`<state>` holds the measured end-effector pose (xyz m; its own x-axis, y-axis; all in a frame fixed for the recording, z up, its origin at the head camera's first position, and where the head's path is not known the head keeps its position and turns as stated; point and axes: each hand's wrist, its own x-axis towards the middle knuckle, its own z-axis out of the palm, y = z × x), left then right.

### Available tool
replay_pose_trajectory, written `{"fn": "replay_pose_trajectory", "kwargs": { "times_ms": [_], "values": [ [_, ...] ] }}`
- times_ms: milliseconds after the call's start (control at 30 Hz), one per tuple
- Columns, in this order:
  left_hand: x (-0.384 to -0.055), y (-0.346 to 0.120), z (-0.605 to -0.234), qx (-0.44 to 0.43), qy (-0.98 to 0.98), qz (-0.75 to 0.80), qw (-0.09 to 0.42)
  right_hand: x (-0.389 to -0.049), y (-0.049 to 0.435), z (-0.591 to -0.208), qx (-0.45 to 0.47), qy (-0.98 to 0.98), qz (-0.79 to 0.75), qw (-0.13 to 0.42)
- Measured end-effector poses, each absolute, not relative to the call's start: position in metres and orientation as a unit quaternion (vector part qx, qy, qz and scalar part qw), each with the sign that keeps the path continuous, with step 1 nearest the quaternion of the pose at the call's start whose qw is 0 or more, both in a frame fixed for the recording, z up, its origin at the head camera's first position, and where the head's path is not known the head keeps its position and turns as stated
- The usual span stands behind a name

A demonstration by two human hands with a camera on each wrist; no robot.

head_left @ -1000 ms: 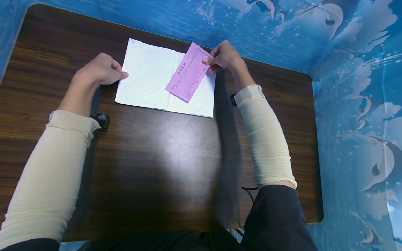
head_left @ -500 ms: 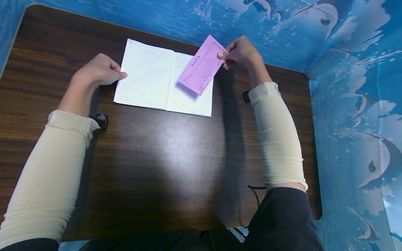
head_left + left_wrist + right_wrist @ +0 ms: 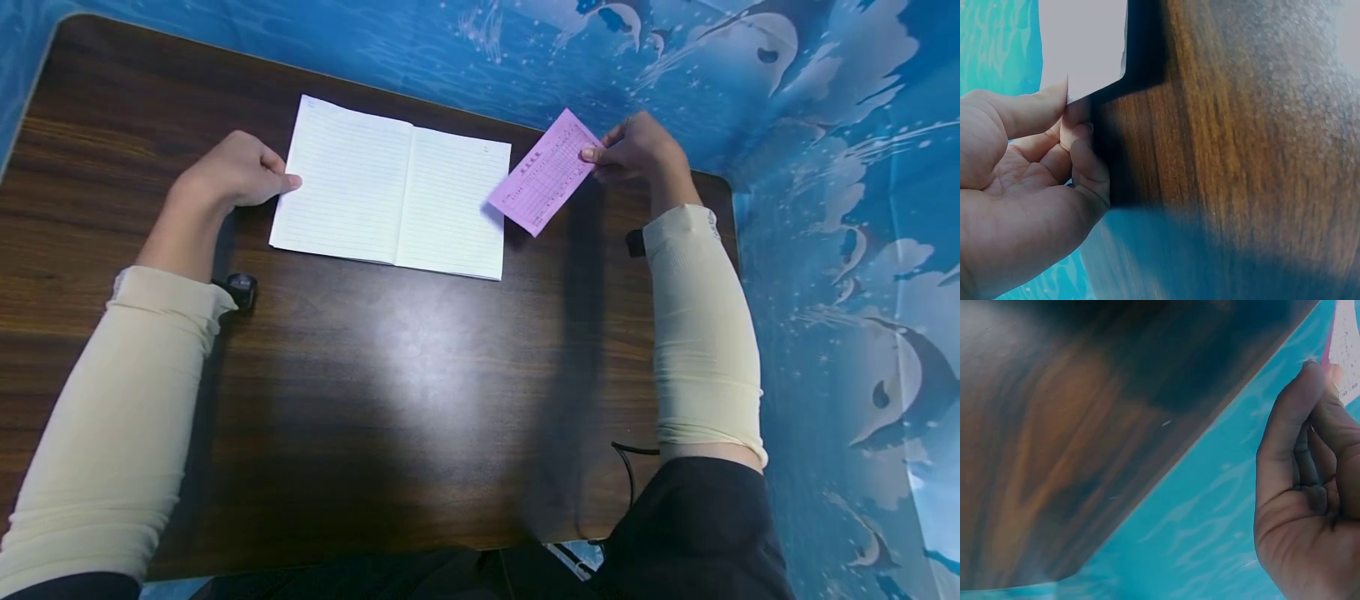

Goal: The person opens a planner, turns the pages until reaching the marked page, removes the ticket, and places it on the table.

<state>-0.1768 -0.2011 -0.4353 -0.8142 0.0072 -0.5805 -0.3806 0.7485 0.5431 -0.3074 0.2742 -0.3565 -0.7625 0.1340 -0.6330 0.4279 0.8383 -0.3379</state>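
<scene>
An open notebook (image 3: 341, 183) with blank lined pages lies toward the back of the table. My left hand (image 3: 243, 169) pinches its left edge, thumb on top of the page and fingers beneath, as the left wrist view also shows at the notebook's edge (image 3: 1088, 50). Off to the right, my right hand (image 3: 637, 154) pinches a pink printed slip (image 3: 543, 175) by its upper right edge. The slip is tilted, and its lower left corner overlaps the notebook's right page. In the right wrist view only a piece of the slip (image 3: 1344, 353) shows between thumb and forefinger.
The dark wooden table (image 3: 420, 400) extends in front of the notebook. A blue wall covering (image 3: 840, 292) with dolphins rises behind and to the right. A black cable (image 3: 628, 471) lies by the right forearm near the front edge.
My right hand has carried the pink slip rightward, from over the notebook's right page to mostly beyond its right edge. My left hand stays at the notebook's left edge.
</scene>
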Motion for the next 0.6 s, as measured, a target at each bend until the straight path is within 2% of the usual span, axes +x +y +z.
{"fn": "replay_pose_trajectory", "kwargs": {
  "times_ms": [200,400,600],
  "values": [
    [-0.177,-0.200,-0.437,-0.113,0.888,0.343,0.284,-0.299,0.297,-0.375,0.187,0.896,-0.236,0.327],
    [-0.176,-0.199,-0.434,-0.115,0.889,0.341,0.283,-0.289,0.307,-0.401,0.179,0.912,-0.185,0.321],
    [-0.175,-0.197,-0.432,-0.123,0.889,0.339,0.283,-0.287,0.302,-0.405,0.155,0.930,-0.096,0.319]
  ]
}}
